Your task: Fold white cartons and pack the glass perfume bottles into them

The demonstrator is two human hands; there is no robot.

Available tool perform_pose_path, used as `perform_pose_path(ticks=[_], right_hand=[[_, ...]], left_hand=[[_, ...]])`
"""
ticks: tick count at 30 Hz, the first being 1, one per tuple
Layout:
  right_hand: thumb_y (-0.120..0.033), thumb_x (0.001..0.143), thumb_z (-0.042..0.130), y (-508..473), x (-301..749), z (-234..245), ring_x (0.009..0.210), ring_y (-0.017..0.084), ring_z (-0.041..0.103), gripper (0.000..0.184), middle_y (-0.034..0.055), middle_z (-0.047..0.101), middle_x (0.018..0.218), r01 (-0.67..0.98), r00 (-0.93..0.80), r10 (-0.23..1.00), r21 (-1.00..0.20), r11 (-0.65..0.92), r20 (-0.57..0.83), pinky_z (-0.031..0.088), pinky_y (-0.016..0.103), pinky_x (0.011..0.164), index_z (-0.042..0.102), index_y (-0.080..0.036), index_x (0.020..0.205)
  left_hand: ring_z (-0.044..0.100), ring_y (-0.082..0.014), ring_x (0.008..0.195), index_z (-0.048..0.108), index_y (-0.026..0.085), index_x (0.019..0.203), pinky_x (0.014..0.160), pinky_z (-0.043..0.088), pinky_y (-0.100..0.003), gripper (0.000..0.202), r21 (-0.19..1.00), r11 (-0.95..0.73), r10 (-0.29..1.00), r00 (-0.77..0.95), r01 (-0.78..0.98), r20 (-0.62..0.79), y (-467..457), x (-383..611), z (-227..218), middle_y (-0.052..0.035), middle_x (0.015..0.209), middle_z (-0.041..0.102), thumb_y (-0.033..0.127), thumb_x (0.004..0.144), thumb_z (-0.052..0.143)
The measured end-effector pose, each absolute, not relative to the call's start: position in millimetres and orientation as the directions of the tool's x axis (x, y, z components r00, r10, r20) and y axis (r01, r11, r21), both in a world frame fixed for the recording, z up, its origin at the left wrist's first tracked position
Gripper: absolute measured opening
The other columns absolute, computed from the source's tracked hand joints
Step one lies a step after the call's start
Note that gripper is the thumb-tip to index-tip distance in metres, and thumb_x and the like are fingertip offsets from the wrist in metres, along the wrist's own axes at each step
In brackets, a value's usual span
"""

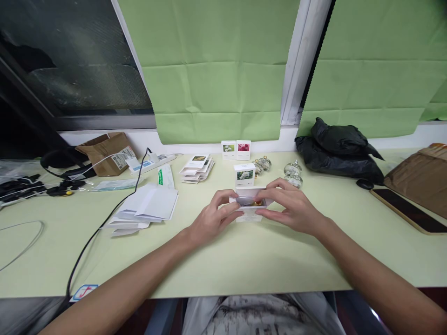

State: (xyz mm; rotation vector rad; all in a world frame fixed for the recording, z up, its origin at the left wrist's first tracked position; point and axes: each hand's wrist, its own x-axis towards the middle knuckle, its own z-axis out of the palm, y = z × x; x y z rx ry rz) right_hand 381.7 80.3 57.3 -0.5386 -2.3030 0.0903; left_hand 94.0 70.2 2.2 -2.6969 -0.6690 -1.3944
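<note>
Both hands grip one small white box (248,215) with its top flaps up, in the middle of the table. My left hand (218,215) pinches its left side and flap; my right hand (293,204) has thumb and fingers on its right side. Something gold and shiny (257,203) shows inside, mostly hidden by the walls. Just behind stands a closed white box with a white-flower picture (245,175). Farther back are a box with a green picture (228,150) and one with a pink picture (243,150). Clear glass bottles with gold tops (264,164) stand beside them.
Glass bottles (293,173) stand to the right, before a black plastic bag (338,153). A phone (408,209) lies far right. Leftward are flattened picture boxes (197,168), folded white cartons (146,204), a power strip (157,162) and a black cable (101,225) crossing the table.
</note>
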Motion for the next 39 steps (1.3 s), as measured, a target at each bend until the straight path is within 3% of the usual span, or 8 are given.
perform_pose_path(ticks=[6,13,18,23,28,35,39], right_hand=[[-0.033,0.1,0.073,79,377,51,0.103,0.028,0.06,0.046,0.0069,0.076,0.124,0.361,-0.67,0.424,-0.232,0.903,0.61,0.059,0.046,0.091,0.061,-0.032,0.145],[-0.03,0.099,0.074,81,375,50,0.113,0.03,0.058,0.05,0.007,0.073,0.131,0.371,-0.67,0.48,-0.306,0.877,0.565,0.058,0.05,0.097,0.059,-0.033,0.146],[-0.033,0.099,0.074,83,374,47,0.112,0.028,0.06,0.044,0.0071,0.075,0.125,0.335,-0.605,0.471,-0.332,0.882,0.642,0.058,0.047,0.095,0.062,-0.031,0.142],[-0.024,0.099,0.072,86,375,38,0.097,0.028,0.067,0.038,0.009,0.077,0.113,0.351,-0.441,0.336,-0.185,0.918,0.832,0.056,0.048,0.086,0.062,-0.028,0.135],[-0.011,0.097,0.068,87,377,33,0.094,0.026,0.068,0.032,0.0101,0.074,0.109,0.423,-0.49,0.231,-0.003,0.906,0.841,0.055,0.043,0.081,0.065,-0.026,0.124],[-0.013,0.096,0.071,91,378,33,0.092,0.025,0.065,0.025,0.0106,0.072,0.11,0.463,-0.498,0.22,0.042,0.885,0.839,0.054,0.042,0.081,0.069,-0.025,0.118],[-0.018,0.097,0.073,92,379,31,0.094,0.026,0.063,0.016,0.0111,0.072,0.11,0.463,-0.543,0.25,0.037,0.885,0.802,0.054,0.044,0.083,0.07,-0.024,0.112]], left_hand=[[0.067,-0.022,0.117,0.05,0.031,0.14,0.091,0.065,-0.041,0.051,0.18,-0.889,0.386,0.48,0.42,0.787,72,95,3,-0.0122,0.134,0.055,0.012,0.097,0.071],[0.064,-0.0233,0.125,0.054,0.029,0.135,0.1,0.062,-0.045,0.047,0.228,-0.867,0.424,0.415,0.443,0.805,74,98,5,-0.0106,0.129,0.058,0.016,0.096,0.075],[0.064,-0.0227,0.124,0.055,0.028,0.133,0.1,0.062,-0.044,0.045,0.252,-0.857,0.447,0.406,0.45,0.797,75,97,4,-0.0106,0.129,0.058,0.017,0.095,0.076],[0.063,-0.023,0.123,0.052,0.028,0.137,0.091,0.065,-0.04,0.05,0.325,-0.84,0.495,0.369,0.434,0.787,74,98,4,-0.0117,0.131,0.058,0.02,0.095,0.077],[0.062,-0.0235,0.125,0.048,0.027,0.141,0.093,0.065,-0.04,0.057,0.277,-0.862,0.447,0.378,0.425,0.811,74,98,5,-0.0128,0.132,0.057,0.017,0.093,0.078],[0.061,-0.0265,0.13,0.052,0.027,0.139,0.1,0.063,-0.045,0.052,0.215,-0.856,0.433,0.424,0.471,0.796,72,96,6,-0.0142,0.138,0.053,0.016,0.094,0.076],[0.065,-0.0272,0.122,0.057,0.026,0.14,0.1,0.063,-0.047,0.049,0.199,-0.843,0.45,0.452,0.5,0.77,71,96,4,-0.0159,0.14,0.05,0.018,0.095,0.075]])
